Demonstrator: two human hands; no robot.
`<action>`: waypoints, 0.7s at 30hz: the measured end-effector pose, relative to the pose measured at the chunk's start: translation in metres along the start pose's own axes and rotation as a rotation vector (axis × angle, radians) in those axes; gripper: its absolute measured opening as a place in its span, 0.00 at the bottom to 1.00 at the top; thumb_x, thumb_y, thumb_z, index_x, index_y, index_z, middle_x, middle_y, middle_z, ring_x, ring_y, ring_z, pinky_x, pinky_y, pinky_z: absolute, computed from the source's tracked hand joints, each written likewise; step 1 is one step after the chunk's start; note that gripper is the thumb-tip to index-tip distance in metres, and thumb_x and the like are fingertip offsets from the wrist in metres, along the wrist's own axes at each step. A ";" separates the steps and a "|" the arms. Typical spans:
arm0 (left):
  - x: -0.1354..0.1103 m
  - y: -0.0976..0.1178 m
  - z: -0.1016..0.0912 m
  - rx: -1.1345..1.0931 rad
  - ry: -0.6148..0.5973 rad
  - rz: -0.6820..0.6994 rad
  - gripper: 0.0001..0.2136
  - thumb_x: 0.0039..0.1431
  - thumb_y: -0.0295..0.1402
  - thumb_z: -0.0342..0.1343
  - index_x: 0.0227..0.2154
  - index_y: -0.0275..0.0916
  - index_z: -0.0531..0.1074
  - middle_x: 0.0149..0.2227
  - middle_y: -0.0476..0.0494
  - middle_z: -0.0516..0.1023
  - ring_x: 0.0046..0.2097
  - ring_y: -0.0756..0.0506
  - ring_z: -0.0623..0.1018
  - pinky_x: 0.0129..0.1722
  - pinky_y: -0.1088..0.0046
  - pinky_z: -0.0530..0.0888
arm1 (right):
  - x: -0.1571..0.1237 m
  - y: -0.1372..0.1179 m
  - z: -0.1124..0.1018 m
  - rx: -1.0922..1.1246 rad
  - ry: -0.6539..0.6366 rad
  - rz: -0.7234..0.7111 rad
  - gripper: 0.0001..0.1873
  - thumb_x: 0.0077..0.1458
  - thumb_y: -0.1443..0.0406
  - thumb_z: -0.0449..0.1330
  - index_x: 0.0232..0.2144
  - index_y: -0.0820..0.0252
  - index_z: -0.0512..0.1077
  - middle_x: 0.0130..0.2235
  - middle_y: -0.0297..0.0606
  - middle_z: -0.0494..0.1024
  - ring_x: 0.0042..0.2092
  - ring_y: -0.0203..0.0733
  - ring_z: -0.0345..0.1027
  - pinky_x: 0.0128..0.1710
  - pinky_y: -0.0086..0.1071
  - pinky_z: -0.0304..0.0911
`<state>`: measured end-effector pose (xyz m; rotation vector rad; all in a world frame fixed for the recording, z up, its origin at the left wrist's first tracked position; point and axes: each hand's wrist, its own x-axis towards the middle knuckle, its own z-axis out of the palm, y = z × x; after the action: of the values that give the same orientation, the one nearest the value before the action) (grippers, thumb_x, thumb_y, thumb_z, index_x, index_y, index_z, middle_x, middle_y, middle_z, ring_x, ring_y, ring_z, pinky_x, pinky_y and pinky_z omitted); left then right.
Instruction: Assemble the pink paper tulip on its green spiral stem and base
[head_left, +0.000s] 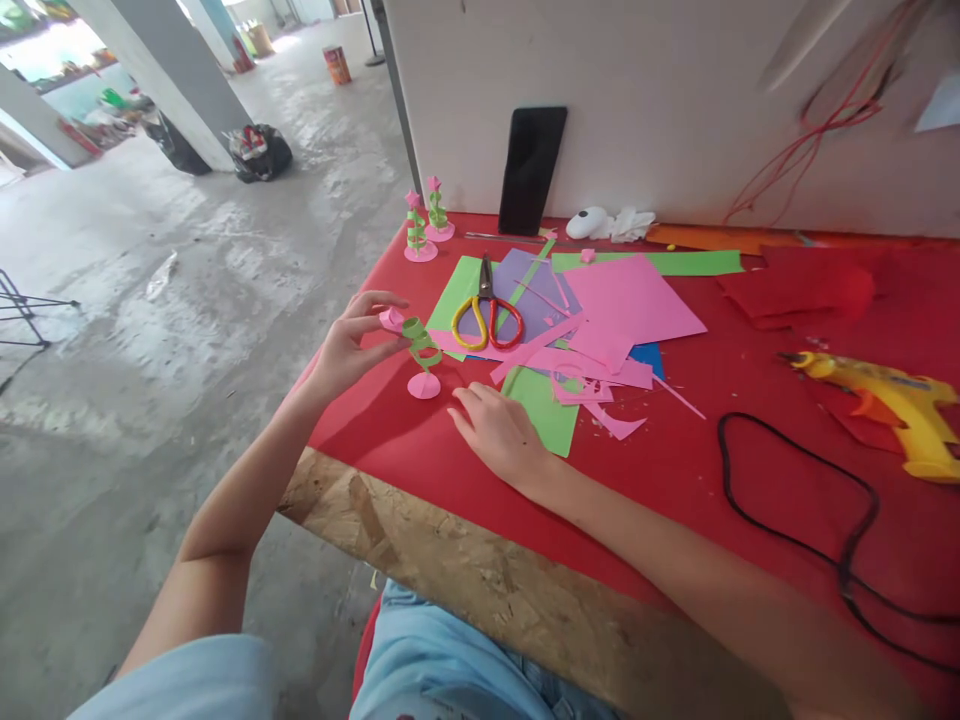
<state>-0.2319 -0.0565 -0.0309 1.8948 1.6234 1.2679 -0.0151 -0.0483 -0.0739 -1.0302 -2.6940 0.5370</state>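
Observation:
My left hand (351,342) pinches the top of a small paper flower (420,352): a pink bloom, a green spiral stem and a round pink base that stands on the red table cover (675,470). My right hand (501,432) lies flat, fingers spread, on the cover just right of the flower's base, partly over a green paper sheet (546,408). Behind both hands lie scissors (486,312) with yellow and red handles on a pile of pink, purple and green paper (615,305).
Two finished paper flowers (421,228) stand at the table's far left corner. A black phone (531,170) leans on the white wall. A yellow glue gun (892,405) with a black cord (795,500) lies at right. The table's chipboard edge (450,560) is near my lap.

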 end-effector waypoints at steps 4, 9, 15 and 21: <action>-0.011 -0.017 -0.001 0.009 -0.012 -0.027 0.08 0.47 0.44 0.66 0.26 0.46 0.79 0.45 0.44 0.76 0.52 0.42 0.72 0.57 0.58 0.67 | -0.011 0.007 0.004 0.007 0.017 0.017 0.11 0.63 0.68 0.49 0.38 0.64 0.72 0.39 0.43 0.75 0.40 0.39 0.70 0.35 0.30 0.59; -0.014 -0.021 0.001 -0.007 -0.059 -0.019 0.08 0.47 0.44 0.66 0.25 0.47 0.79 0.45 0.45 0.77 0.51 0.42 0.71 0.58 0.57 0.66 | -0.014 0.009 0.011 0.010 0.026 0.017 0.11 0.63 0.69 0.49 0.37 0.63 0.72 0.38 0.42 0.75 0.38 0.38 0.69 0.35 0.30 0.57; -0.016 -0.017 0.004 0.023 -0.109 -0.002 0.07 0.48 0.44 0.65 0.25 0.47 0.80 0.44 0.43 0.77 0.51 0.40 0.71 0.58 0.56 0.64 | -0.015 0.011 0.014 0.035 0.023 0.015 0.13 0.63 0.69 0.48 0.37 0.63 0.72 0.39 0.43 0.75 0.40 0.39 0.69 0.37 0.31 0.58; -0.018 -0.022 0.001 0.049 -0.129 0.048 0.10 0.49 0.44 0.65 0.21 0.46 0.78 0.42 0.44 0.79 0.50 0.42 0.71 0.58 0.56 0.64 | -0.016 0.013 0.015 0.107 0.022 0.024 0.13 0.62 0.70 0.48 0.36 0.64 0.73 0.38 0.43 0.74 0.39 0.40 0.68 0.38 0.32 0.59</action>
<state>-0.2432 -0.0658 -0.0549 2.0114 1.5655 1.1089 -0.0003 -0.0543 -0.0935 -1.0351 -2.6055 0.6620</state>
